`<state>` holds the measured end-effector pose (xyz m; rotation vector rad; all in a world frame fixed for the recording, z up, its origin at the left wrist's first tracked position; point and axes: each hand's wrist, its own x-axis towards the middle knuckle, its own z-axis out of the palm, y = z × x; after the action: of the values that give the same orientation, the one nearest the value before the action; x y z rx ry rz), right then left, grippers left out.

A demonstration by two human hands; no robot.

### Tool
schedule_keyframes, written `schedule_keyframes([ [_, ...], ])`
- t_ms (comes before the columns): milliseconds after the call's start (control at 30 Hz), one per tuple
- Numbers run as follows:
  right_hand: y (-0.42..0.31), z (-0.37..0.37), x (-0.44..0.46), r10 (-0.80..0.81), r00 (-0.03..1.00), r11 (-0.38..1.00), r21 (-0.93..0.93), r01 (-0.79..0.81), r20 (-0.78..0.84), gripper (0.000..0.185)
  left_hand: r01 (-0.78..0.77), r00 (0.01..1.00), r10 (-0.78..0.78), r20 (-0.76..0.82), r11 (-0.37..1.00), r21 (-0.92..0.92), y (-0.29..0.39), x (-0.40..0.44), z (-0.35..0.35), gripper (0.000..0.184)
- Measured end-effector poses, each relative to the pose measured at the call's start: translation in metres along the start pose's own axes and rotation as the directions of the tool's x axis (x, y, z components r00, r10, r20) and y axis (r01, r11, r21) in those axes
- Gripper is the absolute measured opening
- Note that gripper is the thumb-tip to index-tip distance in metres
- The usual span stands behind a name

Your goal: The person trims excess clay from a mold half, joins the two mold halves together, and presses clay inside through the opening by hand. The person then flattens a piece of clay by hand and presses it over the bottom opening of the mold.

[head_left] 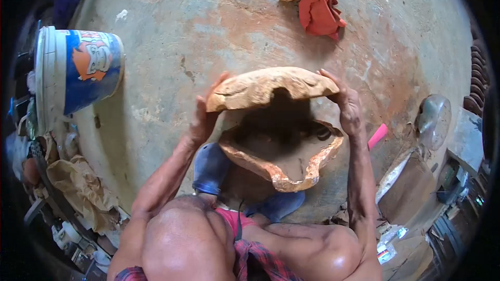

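My left hand (202, 115) and my right hand (347, 103) grip opposite ends of a thick, tan upper mould half (271, 83) with a notch in its near edge. It is held tilted up over a matching lower mould half (307, 169), which has a chipped orange-brown rim and a grey-brown hollow inside. The near side of the lower half narrows to a spout-like opening. Deep shadow hides the back of the hollow, and I cannot tell whether the two halves touch there.
A white and blue bucket (94, 67) is at the left, near crumpled brown paper (78, 184). A knotted red and tan cloth (317, 2) lies ahead on the worn floor (172, 36). To the right are a pink object (377, 135) and a round clear-looking container (435, 122).
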<state>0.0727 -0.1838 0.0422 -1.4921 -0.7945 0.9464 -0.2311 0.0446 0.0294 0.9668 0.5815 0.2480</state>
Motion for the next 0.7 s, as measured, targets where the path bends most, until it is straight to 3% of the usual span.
schedule_keyframes([
  [100,0.006,-0.004,-0.015,0.032,0.999,0.996,0.079,-0.033,0.012,0.068,-0.016,0.998,0.013,0.054,0.998,0.060,-0.002,-0.004,0.007,0.117],
  [333,0.007,-0.013,-0.051,0.071,0.997,0.995,0.066,-0.072,0.007,0.070,-0.029,0.998,0.021,0.054,0.990,0.135,-0.016,-0.017,0.021,0.121],
  [700,0.015,-0.003,-0.073,0.023,0.999,0.997,0.078,-0.019,-0.043,0.070,-0.023,0.999,0.015,0.045,0.982,0.189,-0.024,-0.034,0.022,0.121],
])
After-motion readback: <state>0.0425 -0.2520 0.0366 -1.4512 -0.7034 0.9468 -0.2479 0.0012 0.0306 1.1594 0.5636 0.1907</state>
